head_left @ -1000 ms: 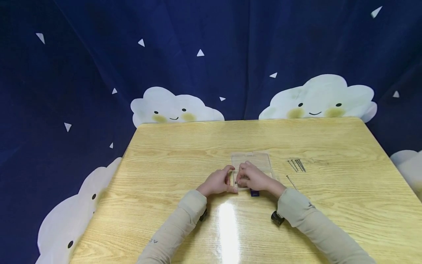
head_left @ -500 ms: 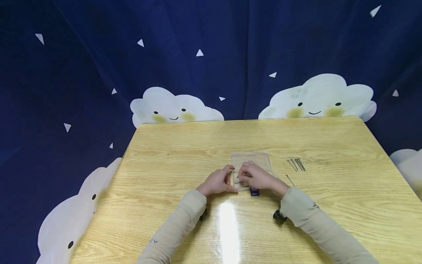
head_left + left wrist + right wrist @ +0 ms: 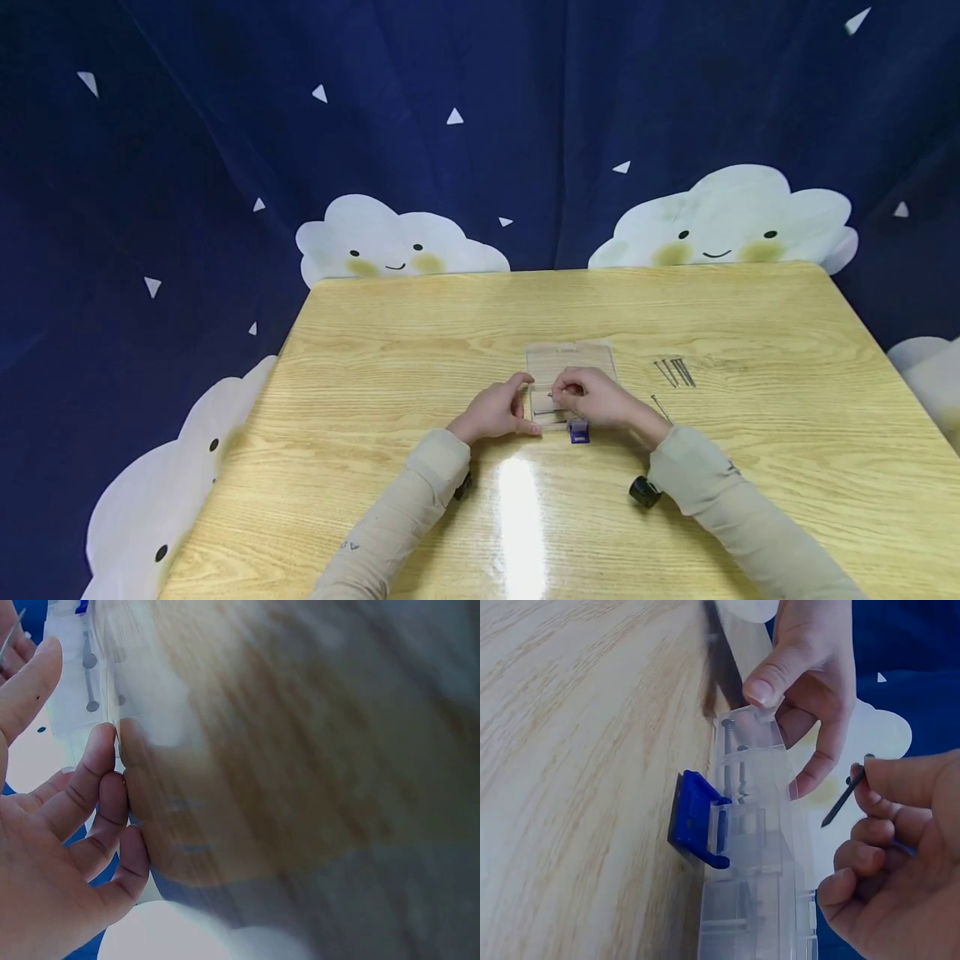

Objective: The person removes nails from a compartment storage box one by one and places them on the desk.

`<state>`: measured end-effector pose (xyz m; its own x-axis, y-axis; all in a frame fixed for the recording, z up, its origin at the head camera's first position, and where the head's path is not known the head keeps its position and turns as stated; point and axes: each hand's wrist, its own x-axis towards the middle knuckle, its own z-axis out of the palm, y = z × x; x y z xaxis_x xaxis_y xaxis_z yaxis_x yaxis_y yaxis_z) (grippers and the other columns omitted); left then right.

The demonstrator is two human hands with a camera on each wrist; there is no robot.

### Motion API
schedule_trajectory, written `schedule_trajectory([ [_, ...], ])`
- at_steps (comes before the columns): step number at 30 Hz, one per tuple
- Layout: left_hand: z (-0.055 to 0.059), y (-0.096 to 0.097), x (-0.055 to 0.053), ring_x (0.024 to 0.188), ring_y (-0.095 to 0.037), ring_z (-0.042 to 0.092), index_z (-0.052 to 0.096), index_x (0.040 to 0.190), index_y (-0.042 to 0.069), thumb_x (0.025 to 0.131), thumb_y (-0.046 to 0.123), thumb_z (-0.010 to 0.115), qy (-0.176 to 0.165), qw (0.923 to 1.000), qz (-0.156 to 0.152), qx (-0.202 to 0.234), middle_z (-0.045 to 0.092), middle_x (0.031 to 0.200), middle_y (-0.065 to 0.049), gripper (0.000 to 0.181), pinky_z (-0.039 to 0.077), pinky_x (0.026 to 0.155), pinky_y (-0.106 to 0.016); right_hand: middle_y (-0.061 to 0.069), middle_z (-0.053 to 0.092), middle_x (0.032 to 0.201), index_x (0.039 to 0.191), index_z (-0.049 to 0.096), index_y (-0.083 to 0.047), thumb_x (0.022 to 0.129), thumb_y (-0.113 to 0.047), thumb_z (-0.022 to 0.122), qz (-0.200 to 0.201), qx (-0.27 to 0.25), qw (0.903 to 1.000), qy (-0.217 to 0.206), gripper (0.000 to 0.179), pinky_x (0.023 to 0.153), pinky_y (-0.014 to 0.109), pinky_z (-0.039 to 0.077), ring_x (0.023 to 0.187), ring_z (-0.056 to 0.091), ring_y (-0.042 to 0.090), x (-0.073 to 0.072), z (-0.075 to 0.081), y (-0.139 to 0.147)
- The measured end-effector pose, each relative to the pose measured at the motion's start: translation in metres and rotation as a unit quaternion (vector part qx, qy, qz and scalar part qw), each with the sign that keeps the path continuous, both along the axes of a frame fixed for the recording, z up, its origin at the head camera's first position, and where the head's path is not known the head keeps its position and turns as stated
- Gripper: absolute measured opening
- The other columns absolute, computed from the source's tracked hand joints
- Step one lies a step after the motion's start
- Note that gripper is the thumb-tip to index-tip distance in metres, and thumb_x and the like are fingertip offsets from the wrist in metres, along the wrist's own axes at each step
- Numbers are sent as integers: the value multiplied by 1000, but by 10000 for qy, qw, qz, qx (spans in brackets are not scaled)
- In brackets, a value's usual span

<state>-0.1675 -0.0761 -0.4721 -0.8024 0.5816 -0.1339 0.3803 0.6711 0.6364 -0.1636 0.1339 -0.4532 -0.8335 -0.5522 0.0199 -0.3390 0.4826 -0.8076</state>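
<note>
The right hand [image 3: 900,859] pinches a dark fastener [image 3: 843,799] between its fingers above the open clear box [image 3: 771,851] on the desk [image 3: 390,350], while the left hand [image 3: 495,412] clasps the box's end.

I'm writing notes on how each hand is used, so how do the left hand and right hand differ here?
The left hand spans one end of the clear box, while the right hand pinches at least one dark screw. The left hand's thumb and index finger are spread apart; the right hand's thumb and index finger come together. Both are bare and emerge from pale sleeves.
</note>
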Motion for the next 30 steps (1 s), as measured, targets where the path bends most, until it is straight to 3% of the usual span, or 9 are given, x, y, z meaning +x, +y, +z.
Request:
schedule_trajectory([
  [11,0,0,0,55,-5,48,41,129,5,69,31,80,21,10000,45,-71,55,66,5,76,39,55,-20,-2,49,62,84,65,5,85,-4,59,-354,-303,9975,-529,11,54,24,35,55,42,10,-2,-3,11],
  [21,-1,0,0,55,-5,48,40,131,5,70,31,79,-96,9999,92,-104,54,66,6,77,39,55,-21,5,56,71,87,63,12,85,-1,56,-617,-677,9899,-1084,14,59,27,38,63,45,14,-2,0,19],
  [30,-1,1,0,56,-5,48,40,131,5,70,32,79,-94,9998,89,-127,55,66,7,77,39,56,-21,7,59,78,87,63,11,86,-2,56,-819,-747,9852,-1305,14,66,31,41,71,48,16,0,4,27],
])
